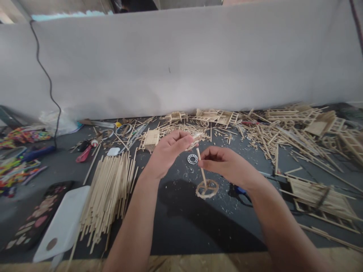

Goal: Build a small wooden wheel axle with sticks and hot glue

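Hands apart over bench [181,223] centre: R hand [227,166] pinching stick [202,168] upright to steady its wheel [207,189]; L hand [167,153] gripping clear tube [195,140], aiming at stick.

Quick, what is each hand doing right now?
Left hand: closed, pinching a small pale thing, too blurred to name.
Right hand: closed, holding a stick with a wheel.

Right hand [224,163] pinches stick [201,170] on small wooden wheel [207,188] — left hand [169,151] holds small clear piece [195,140].
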A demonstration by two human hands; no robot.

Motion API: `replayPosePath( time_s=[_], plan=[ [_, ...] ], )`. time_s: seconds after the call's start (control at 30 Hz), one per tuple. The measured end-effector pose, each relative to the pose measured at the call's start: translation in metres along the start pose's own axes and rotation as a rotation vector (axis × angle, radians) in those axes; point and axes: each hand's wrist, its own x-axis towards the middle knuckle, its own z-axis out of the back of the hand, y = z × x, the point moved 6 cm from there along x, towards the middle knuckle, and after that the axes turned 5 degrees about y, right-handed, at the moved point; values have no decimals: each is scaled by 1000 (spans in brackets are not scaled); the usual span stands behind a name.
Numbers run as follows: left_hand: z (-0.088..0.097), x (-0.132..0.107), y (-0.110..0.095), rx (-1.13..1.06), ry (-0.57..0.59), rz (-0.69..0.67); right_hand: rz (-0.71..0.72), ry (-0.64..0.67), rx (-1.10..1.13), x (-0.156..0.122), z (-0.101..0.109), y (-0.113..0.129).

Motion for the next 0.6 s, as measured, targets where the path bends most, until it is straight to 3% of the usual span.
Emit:
replayPosePath(
  time_s=[0.23, 0.6],
  plan=[
    [-1, 2, 2, 46, 95, -58, 1, 7, 32, -3, -1, 2],
    [-8, 1, -6, 109, 151, -132, -25, 35, 58, -5, -3, 5]
  ],
)
